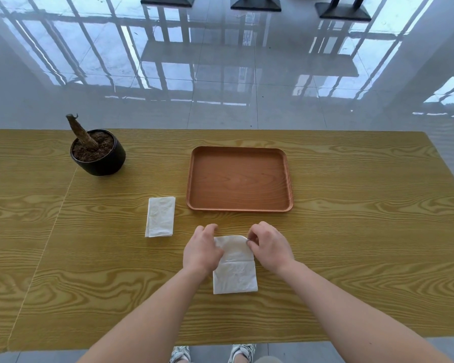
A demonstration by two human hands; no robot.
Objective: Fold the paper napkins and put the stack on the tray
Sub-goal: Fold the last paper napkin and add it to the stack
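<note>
**Two hands working a napkin at a wooden table**

A yellow wood-grain table [351, 258] is filling the near half of the view, its far edge running straight across. Beyond it, a glossy tiled floor [220, 74] is mirroring window bars, and three dark pedestal bases [256, 3] are standing along the far edge of the room. A person's shoes [240, 353] are showing under the near table edge.

A white napkin [235, 273] is lying on the table near the centre, just on the near side of the tray, its long axis running near to far. Its far end is curling up off the wood, while the near half is lying flat. The left hand [201, 248] is gripping the far-left corner with fingers bent over it; the right hand [269, 246] is pinching the far-right corner between thumb and fingertips.

A folded napkin [161, 216] is resting to the left, apart from both hands, long axis also near to far. The brown tray [240, 205] is sitting farther off, its long side running left to right. A black pot [100, 161] of soil with a bare stump is standing at far left.
</note>
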